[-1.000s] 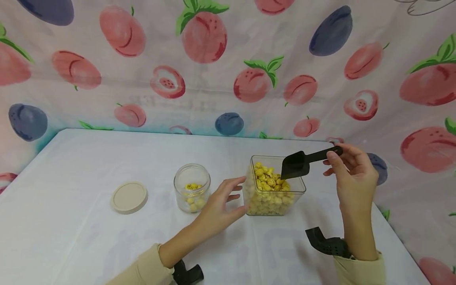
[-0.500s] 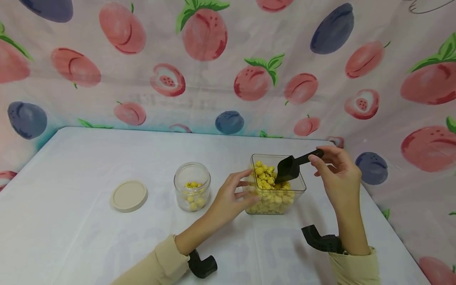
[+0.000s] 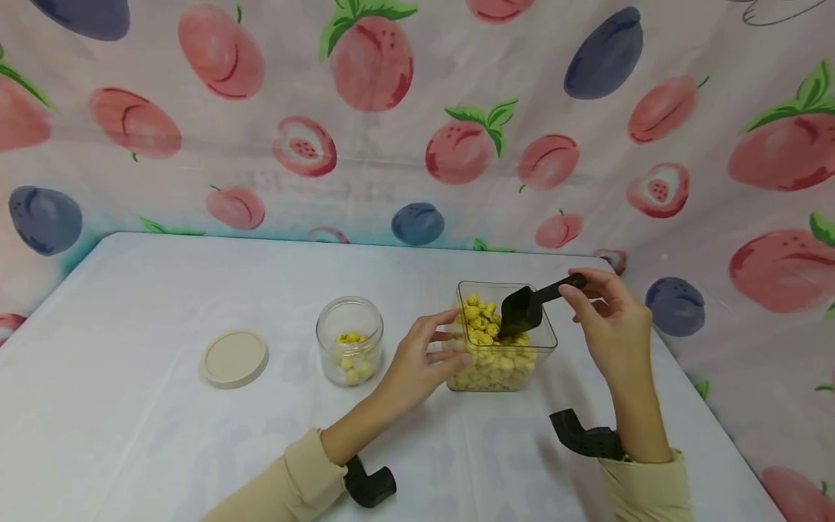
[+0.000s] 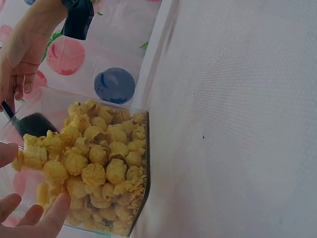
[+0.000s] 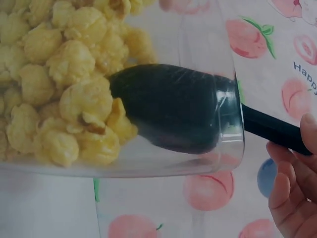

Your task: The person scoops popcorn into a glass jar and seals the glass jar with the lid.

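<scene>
A clear square container (image 3: 549, 341) holds yellow popcorn (image 3: 484, 319). My left hand (image 3: 424, 353) touches the container's left side, its fingers spread and fairly straight; in the left wrist view the fingertips (image 4: 58, 210) lie along the clear wall. Between thumb and fingers, my right hand (image 3: 613, 315) pinches the handle of a small black scoop (image 3: 522, 310). The scoop tilts down inside the container, its tip among the popcorn. Through the clear wall, the right wrist view shows the scoop's dark blade (image 5: 168, 109) against several pieces.
Left of the container stands a clear round jar (image 3: 350, 362), uncovered, with a few pieces of popcorn inside. Farther left, a beige round lid (image 3: 233, 359) lies flat on the white tablecloth (image 3: 130, 435). Behind the table hangs a fruit-print cloth (image 3: 378, 167).
My right hand has moved left and brought the scoop's tip down into the popcorn. My left hand has shifted right and now touches the container. Over the last half second little has moved.
</scene>
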The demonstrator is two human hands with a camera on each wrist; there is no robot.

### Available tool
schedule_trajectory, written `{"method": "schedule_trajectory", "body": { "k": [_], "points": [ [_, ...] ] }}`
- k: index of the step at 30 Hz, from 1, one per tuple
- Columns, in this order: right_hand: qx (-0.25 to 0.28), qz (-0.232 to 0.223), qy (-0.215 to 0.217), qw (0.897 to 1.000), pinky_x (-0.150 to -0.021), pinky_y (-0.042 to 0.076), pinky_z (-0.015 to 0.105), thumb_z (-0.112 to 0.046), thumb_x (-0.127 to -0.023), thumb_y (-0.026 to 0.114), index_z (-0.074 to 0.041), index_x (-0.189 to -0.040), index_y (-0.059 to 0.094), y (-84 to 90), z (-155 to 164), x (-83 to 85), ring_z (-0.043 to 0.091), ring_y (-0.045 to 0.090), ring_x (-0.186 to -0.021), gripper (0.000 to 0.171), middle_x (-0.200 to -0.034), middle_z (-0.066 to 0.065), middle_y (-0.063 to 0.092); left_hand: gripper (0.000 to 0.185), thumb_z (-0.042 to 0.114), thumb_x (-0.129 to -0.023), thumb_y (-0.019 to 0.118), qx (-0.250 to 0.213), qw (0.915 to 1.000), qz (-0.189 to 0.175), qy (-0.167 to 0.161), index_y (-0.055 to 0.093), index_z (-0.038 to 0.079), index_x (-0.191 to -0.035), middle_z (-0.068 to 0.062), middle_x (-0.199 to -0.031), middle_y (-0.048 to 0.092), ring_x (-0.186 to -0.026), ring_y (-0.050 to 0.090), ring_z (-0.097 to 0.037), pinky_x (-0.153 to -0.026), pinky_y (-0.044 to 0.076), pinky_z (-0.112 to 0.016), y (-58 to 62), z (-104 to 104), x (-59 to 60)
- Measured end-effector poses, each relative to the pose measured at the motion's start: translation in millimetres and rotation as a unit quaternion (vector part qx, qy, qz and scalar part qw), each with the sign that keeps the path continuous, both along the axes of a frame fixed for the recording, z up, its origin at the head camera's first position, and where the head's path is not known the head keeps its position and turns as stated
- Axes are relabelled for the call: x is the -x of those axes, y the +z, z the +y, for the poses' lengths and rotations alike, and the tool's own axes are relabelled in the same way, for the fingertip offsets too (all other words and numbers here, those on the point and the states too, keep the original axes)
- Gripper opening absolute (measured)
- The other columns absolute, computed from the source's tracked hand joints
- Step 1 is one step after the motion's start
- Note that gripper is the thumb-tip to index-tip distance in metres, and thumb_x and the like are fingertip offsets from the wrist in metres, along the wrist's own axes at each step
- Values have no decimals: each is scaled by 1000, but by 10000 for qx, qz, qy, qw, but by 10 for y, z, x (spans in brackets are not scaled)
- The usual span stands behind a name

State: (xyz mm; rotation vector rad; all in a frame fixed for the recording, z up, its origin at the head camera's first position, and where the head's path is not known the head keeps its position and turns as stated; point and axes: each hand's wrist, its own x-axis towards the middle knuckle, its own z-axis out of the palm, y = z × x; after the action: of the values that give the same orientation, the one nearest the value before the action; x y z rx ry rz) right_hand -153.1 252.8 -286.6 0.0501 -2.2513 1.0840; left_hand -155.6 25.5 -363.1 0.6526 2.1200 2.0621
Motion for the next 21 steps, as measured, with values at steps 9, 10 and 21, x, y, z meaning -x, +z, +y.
{"method": "schedule_trajectory", "body": {
  "k": [9,10,21],
  "points": [
    [-653,177,334,9972,-64,40,3,-8,-83,69,-1,-106,65,-97,-95,31,-12,49,-74,25,-85,14,66,59,10,-86,66,-17,10000,-30,-50,40,12,-139,-12,-134,40,-118,51,-27,-91,52,-31,-10,14,12],
    [-661,148,326,9972,-64,40,3,-9,-83,70,-1,-106,65,-109,-100,39,-13,49,-74,26,-84,14,66,59,9,-86,66,-30,10000,-29,-58,40,12,-139,-12,-134,40,-117,51,-27,-91,53,-31,-10,13,11],
    [186,134,-248,9994,-61,43,5,-12,-84,69,-4,-110,65,-99,-72,50,-8,53,-69,28,-78,-23,57,58,8,-86,66,-94,9999,-12,-51,41,11,-138,-12,-133,41,-117,52,-28,-92,52,-36,-13,6,19]
  ]
}}
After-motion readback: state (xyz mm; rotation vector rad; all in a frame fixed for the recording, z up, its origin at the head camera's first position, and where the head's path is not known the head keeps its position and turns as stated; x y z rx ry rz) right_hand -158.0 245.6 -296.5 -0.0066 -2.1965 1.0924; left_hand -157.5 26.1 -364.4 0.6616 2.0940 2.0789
